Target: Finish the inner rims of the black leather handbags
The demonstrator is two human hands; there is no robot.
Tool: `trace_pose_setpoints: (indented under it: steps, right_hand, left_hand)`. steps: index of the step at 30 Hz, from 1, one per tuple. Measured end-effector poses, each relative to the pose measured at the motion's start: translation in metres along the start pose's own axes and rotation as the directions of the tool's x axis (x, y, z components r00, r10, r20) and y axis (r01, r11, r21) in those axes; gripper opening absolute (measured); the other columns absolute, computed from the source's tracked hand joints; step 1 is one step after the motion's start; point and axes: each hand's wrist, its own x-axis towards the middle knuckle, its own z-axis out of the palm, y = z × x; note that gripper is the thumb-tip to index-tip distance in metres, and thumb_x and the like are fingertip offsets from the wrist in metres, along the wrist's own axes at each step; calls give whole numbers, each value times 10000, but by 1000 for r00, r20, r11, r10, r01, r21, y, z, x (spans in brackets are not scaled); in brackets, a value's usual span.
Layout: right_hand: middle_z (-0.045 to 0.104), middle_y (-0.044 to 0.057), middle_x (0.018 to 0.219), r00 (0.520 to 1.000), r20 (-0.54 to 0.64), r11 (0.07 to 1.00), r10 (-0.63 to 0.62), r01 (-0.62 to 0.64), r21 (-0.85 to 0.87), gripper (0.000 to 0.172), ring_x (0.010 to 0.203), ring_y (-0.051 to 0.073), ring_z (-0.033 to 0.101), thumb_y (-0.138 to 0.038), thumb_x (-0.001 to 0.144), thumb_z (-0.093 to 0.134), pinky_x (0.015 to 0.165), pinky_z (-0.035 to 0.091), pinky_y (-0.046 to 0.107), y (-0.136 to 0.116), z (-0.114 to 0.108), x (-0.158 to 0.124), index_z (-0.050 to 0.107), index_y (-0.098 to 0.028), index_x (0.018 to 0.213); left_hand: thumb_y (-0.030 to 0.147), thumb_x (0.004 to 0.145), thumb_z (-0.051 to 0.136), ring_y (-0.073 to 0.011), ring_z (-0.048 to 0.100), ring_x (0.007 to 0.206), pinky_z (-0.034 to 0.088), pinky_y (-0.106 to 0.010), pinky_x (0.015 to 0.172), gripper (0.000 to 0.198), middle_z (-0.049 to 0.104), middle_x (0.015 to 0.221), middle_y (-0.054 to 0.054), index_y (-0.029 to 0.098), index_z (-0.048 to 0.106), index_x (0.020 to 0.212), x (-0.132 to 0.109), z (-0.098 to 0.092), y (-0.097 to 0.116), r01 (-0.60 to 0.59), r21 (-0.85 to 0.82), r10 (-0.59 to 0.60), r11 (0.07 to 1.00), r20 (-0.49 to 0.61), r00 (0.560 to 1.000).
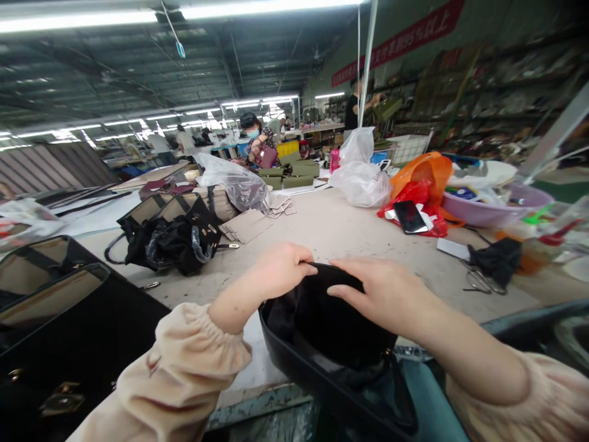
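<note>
Left hand [285, 267]: thumb and fingertips pinched together on the far rim of a black bag [297, 362]. Right hand [377, 288]: fingers along the same rim, thumb apart from them, over the opening; firmness of hold cannot be told. The bag: open-mouthed, dark-lined, at the near edge of the table [317, 221], partly overhanging.

Left to right:
- Large black bags [87, 344], beige inside, toward the near left corner.
- Bundled black bags [179, 239], clear wrap about the handles, farther up the left side.
- Clear plastic bag [237, 181], behind the bundle.
- Beige cards [248, 225], flat, overlapping.
- Wire frames [282, 207], beside the cards.
- Olive-green pieces [297, 175], stacked toward the far edge.
- White plastic bag [361, 184], far edge.
- Phone [409, 217], on a red plastic bag [416, 190].
- Orange bag [426, 169], behind the red.
- Scissors [481, 281], near a black cloth [499, 261], toward the right edge.
- Lilac basin [478, 213], filled, farther back.
</note>
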Motion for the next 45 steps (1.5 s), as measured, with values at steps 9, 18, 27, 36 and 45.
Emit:
trace_pose_setpoints:
  steps: [9,18,27,36,45]
  right_hand:
    - [712,-2,783,999,-6,995,39,-39,-94,255,706,163,625,-398,876,482,598,357,266,-10,12,18,688,-267,803]
    - [705,-1,764,999,-22,994,25,-27,-106,276,686,164,620,-418,875,481,595,345,274,-8,14,18,676,-252,772]
    - [696,12,755,999,-39,995,14,-18,-102,279,677,161,609,-399,879,474,596,343,277,-6,15,16,668,-232,770]
    - [678,13,762,999,-34,993,22,-25,-117,269,686,165,596,-388,887,463,595,330,279,-9,14,13,646,-235,762]
    - [679,-2,716,999,-47,998,20,-24,-66,278,649,146,580,-382,883,474,579,314,266,-9,13,15,652,-235,726]
  left_hand:
    - [473,693,664,-258,571,982,438,-376,853,502,616,1070,-79,195,557,1097,-57,-5,10,174,238,-96,956,-306,947]
    - [432,709,682,-250,528,919,405,-437,888,236,583,914,-54,218,665,806,-54,1,19,178,382,-31,907,-361,932]
    - [383,731,661,-260,548,916,344,-482,965,222,603,895,-76,172,678,795,-43,1,25,187,501,-4,845,-342,940]
    - [349,758,643,-214,573,817,429,-361,796,165,614,820,-51,200,694,711,-34,2,12,149,414,-24,898,-294,956]
    - [270,803,573,-152,599,740,435,-263,724,185,653,745,-19,177,621,651,-37,7,0,156,132,-108,979,-316,943]
